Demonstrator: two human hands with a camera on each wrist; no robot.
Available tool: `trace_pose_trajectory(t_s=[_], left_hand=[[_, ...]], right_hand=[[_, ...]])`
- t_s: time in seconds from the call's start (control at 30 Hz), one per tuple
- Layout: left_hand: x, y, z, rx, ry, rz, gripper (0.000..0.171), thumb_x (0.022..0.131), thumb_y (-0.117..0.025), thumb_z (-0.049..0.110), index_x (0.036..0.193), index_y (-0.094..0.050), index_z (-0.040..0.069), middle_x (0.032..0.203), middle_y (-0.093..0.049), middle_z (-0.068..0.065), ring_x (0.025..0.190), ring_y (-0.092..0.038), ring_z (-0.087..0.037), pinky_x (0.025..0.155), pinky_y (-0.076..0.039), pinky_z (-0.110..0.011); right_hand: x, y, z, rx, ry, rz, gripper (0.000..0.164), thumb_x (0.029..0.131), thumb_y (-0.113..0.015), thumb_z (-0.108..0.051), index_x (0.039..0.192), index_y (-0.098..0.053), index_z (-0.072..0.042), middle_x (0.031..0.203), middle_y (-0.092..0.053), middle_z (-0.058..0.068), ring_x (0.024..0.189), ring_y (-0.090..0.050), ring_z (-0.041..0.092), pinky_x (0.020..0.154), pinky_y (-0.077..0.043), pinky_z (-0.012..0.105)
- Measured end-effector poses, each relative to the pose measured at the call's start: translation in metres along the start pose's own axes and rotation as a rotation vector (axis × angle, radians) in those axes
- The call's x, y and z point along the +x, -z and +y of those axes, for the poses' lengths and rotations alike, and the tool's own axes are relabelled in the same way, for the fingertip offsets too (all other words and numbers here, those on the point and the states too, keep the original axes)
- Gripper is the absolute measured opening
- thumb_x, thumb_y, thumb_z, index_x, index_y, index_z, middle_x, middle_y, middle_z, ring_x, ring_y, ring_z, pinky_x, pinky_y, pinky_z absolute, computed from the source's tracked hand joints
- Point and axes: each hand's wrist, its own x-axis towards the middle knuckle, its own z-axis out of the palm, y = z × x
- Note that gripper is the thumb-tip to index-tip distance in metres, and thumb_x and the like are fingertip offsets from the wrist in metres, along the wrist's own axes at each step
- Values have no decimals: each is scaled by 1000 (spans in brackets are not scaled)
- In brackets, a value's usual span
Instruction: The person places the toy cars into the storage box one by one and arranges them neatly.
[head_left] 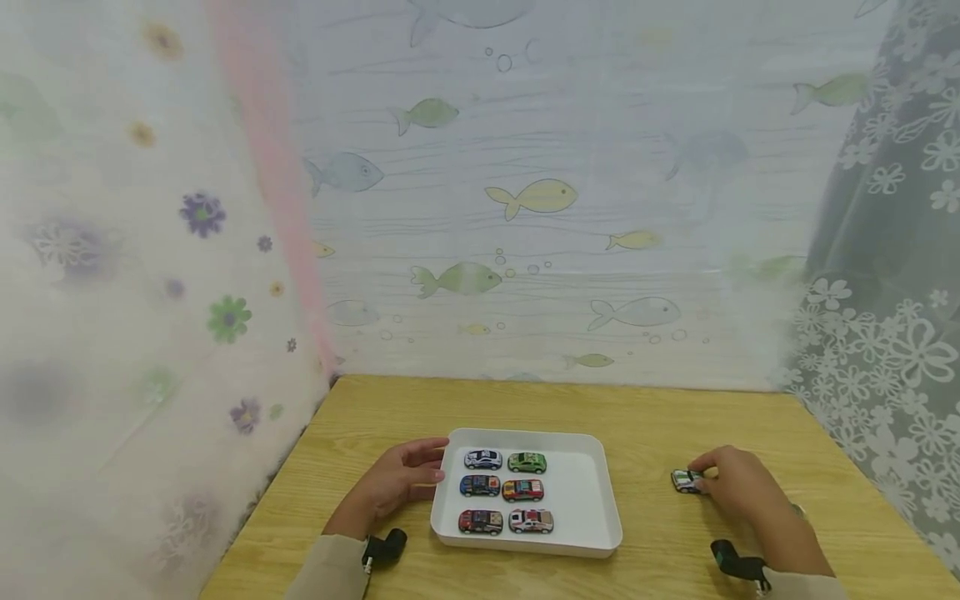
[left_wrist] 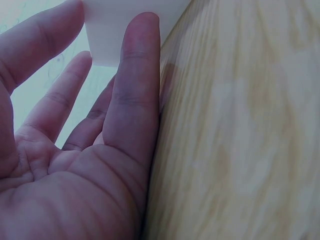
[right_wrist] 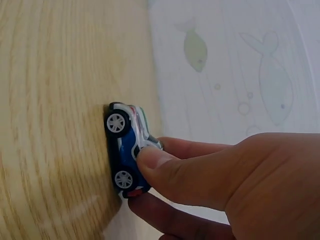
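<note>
My right hand [head_left: 741,482] pinches a toy car [head_left: 684,481] between thumb and fingers at the right of the tray. In the right wrist view the toy car [right_wrist: 127,152] has a blue side, a white top and silver wheels; its wheels are at the tabletop. A white tray [head_left: 585,496] lies mid-table with several small toy cars in its left and middle part, set in rows of two. At the tray's left wall is my left hand [head_left: 393,483], fingers extended and loosely spread. The left wrist view shows its fingertips by the tray wall [left_wrist: 107,47].
The wooden table [head_left: 637,417] reaches back to a curtain with fish [head_left: 540,196]. Flowered curtains [head_left: 228,321] hang on both sides. A small object [head_left: 798,509] shows partly behind my right forearm. Black wrist cameras [head_left: 386,546] sit on both wrists.
</note>
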Motion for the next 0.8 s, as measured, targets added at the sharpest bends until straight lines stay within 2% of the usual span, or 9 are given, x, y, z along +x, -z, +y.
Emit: trace_pose_trajectory(t_s=[0.1,0.33,0.8], left_hand=[[-1,0,0,-4,4,2,69,93,-75,6,156,-46,8,157,-45,-26,128,-62,-28,97,-60,-46],[1,-1,1,-11,6,2,70,94,-75,4,156,-44,7,158,-44,-25,132,-59,-29,99,-59,-45],[1,-1,1,13,25,24,66,94,-74,5,155,-48,10,158,-45,-23,133,-58,-29,100,-58,-46]], right_hand=[[-1,3,1,7,-2,-13,24,90,-79,-11,112,-78,-4,117,-72,25,104,-68,46,82,-58,56],[1,8,-7,20,63,-15,19,90,-77,-6,109,-78,-3,113,-74,22,93,-73,34,74,-61,47],[7,14,-52,108,89,41,20,92,-75,-6,112,-76,-2,112,-73,16,87,-72,24,66,-59,36]])
